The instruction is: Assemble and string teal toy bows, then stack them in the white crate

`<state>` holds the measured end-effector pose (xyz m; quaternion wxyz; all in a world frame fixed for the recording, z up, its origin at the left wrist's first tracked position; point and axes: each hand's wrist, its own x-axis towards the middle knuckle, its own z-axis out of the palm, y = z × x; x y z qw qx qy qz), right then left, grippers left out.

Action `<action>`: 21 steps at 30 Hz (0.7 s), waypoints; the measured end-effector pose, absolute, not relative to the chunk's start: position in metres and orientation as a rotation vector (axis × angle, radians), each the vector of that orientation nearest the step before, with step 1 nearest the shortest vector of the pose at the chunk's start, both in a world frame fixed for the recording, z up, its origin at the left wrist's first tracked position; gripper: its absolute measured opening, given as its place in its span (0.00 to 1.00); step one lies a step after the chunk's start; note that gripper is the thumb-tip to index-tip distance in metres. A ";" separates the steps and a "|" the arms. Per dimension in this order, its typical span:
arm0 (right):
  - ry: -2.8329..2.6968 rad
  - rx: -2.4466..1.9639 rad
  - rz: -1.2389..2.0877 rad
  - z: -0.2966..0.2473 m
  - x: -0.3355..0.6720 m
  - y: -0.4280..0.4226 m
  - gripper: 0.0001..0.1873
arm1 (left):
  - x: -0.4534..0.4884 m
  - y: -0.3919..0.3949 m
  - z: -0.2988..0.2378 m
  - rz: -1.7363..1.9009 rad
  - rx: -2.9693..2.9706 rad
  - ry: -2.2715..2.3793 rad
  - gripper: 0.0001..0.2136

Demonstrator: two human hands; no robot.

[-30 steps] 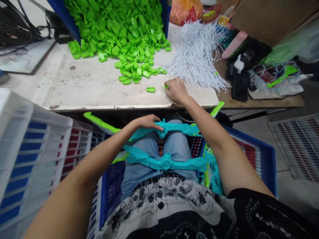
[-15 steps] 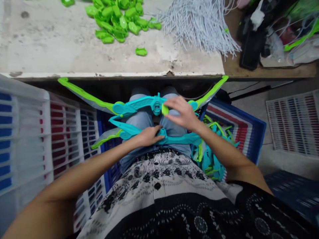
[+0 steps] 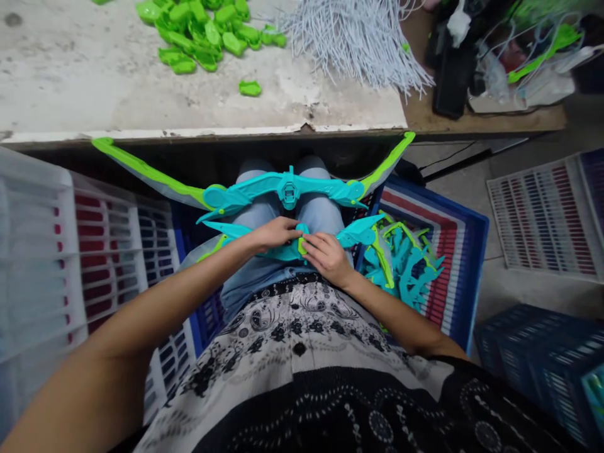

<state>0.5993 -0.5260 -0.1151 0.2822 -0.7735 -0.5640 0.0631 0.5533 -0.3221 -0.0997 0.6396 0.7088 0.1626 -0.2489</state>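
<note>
Across my lap lies a turquoise toy bow [image 3: 356,233] with lime-green and grey limbs, its middle mostly covered by my hands. My left hand [image 3: 277,233] is closed on this near bow just left of its centre. At the centre, my right hand [image 3: 326,255] pinches a small lime-green plastic piece [image 3: 302,246] against the bow. Whether that piece is seated cannot be seen. A second toy bow [image 3: 250,190] rests over my knees farther off, an open octagonal socket in its middle, touched by neither hand.
On the worktable [image 3: 108,94] are a heap of lime-green pieces [image 3: 198,31], one lone piece [image 3: 250,88] and a bundle of white cords [image 3: 353,44]. A blue crate [image 3: 476,264] holding bow parts stands at right. White basket crates [image 3: 75,251] flank my left.
My right hand has brought the lime-green piece down from beside the far bow onto the near bow's centre. My left hand has shifted slightly up at the near bow. The view has moved slightly.
</note>
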 end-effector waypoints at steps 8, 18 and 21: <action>-1.167 -2.094 0.193 -0.109 0.585 -0.515 0.13 | 0.549 -0.314 -0.100 -0.559 1.575 0.185 0.17; -0.997 -2.068 0.326 -0.110 0.588 -0.509 0.09 | 0.544 -0.321 -0.103 -0.538 1.619 0.252 0.18; -0.954 -2.138 0.456 -0.114 0.596 -0.507 0.27 | 0.546 -0.322 -0.103 -0.527 1.648 0.220 0.18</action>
